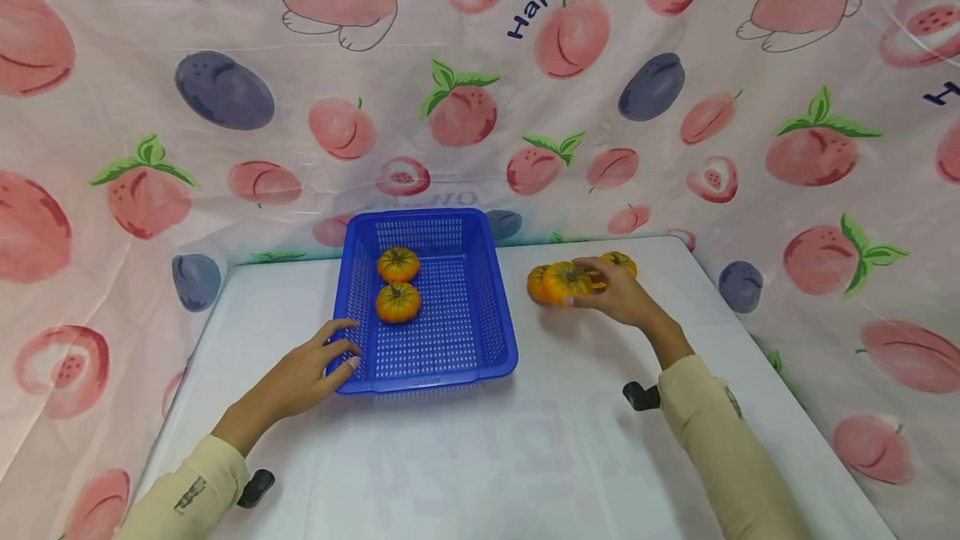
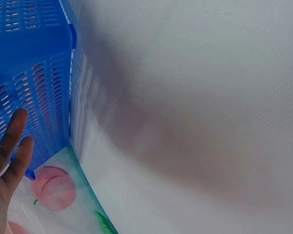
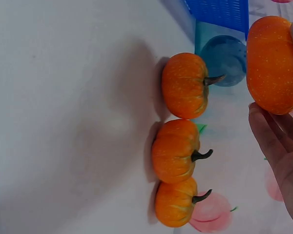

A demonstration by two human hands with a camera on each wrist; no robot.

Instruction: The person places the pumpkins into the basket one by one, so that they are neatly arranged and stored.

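R hand grips pumpkin nr 3 others; L hand (fingers apart) by blue basket.

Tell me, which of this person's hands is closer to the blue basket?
The left. The left hand is right at the left rim of the blue basket; the right hand is away to the basket's right, holding a pumpkin.
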